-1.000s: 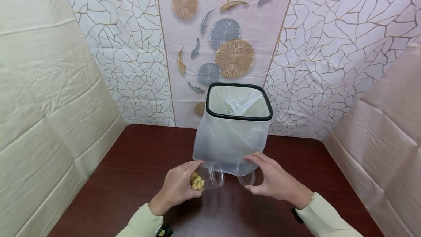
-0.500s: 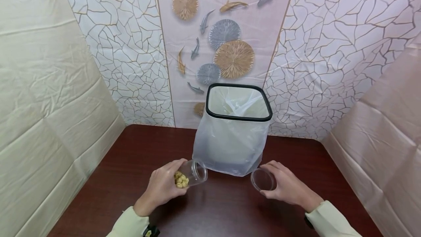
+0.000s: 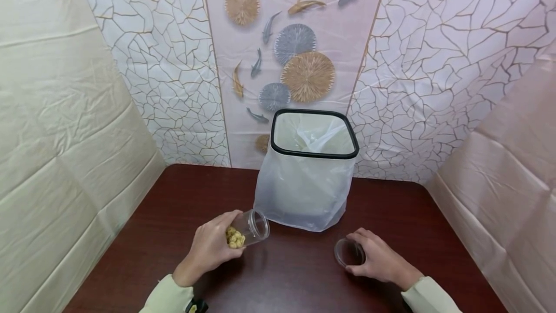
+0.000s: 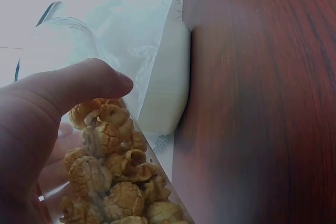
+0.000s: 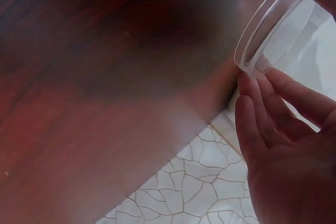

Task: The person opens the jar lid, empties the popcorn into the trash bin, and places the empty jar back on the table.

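My left hand (image 3: 211, 244) grips a clear plastic jar (image 3: 252, 226) around its body, tilted with its uncovered mouth toward the right. Caramel popcorn (image 4: 115, 177) lies in the bottom part of the jar, partly hidden by the fingers in the head view. On the right, my right hand (image 3: 378, 259) pinches a round clear lid (image 3: 340, 254) by its edge, between the thumb and the fingertips. The right wrist view shows the lid's rim (image 5: 262, 30) standing on edge in that pinch. A wide gap separates jar and lid.
A white bin (image 3: 304, 187) with a black rim and a translucent liner bag stands behind the hands, near the back of the dark red-brown table (image 3: 195, 187). Patterned cloth (image 3: 173, 62) hangs behind it, and plain fabric walls (image 3: 65, 134) flank the table.
The jar and lid have moved apart: my left hand carried the jar leftward, and my right hand moved the lid right and down toward the table. Both holds are kept.
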Action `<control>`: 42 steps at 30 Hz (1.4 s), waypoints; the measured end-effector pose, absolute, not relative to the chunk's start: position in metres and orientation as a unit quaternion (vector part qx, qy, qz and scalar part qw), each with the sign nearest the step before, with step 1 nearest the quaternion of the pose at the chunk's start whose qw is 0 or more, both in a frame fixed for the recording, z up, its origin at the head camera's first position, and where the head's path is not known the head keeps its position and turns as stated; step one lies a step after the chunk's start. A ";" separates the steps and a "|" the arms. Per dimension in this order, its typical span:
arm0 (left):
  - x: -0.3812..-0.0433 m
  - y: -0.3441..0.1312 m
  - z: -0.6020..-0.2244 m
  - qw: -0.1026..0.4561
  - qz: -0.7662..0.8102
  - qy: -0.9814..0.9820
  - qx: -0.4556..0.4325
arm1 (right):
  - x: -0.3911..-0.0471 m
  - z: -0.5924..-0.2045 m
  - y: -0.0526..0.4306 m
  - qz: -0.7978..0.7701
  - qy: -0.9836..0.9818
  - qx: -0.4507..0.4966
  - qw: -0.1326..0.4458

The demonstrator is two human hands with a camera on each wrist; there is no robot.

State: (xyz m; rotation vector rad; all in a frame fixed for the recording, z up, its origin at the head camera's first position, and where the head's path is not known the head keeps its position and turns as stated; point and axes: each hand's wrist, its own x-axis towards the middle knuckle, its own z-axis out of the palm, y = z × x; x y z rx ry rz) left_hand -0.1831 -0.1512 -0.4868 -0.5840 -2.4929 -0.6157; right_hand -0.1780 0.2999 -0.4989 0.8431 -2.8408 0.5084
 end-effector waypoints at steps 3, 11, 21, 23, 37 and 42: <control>-0.183 -0.151 -0.487 0.247 -0.228 -0.917 -0.214 | -0.179 -0.501 0.301 0.171 -0.947 0.270 0.045; -0.184 -0.149 -0.488 0.240 -0.229 -0.919 -0.211 | -0.178 -0.507 0.302 0.169 -0.944 0.277 0.052; -0.187 -0.154 -0.485 0.257 -0.220 -0.917 -0.213 | -0.179 -0.509 0.303 0.157 -0.946 0.278 0.050; -0.188 -0.157 -0.483 0.262 -0.219 -0.915 -0.213 | -0.180 -0.506 0.303 0.159 -0.947 0.275 0.045; -0.214 -0.180 -0.421 0.281 -0.220 -0.904 -0.234 | -0.205 -0.409 0.313 0.167 -0.968 0.183 0.041; -0.228 -0.186 -0.386 0.279 -0.212 -0.907 -0.235 | -0.223 -0.356 0.318 0.150 -0.973 0.167 0.053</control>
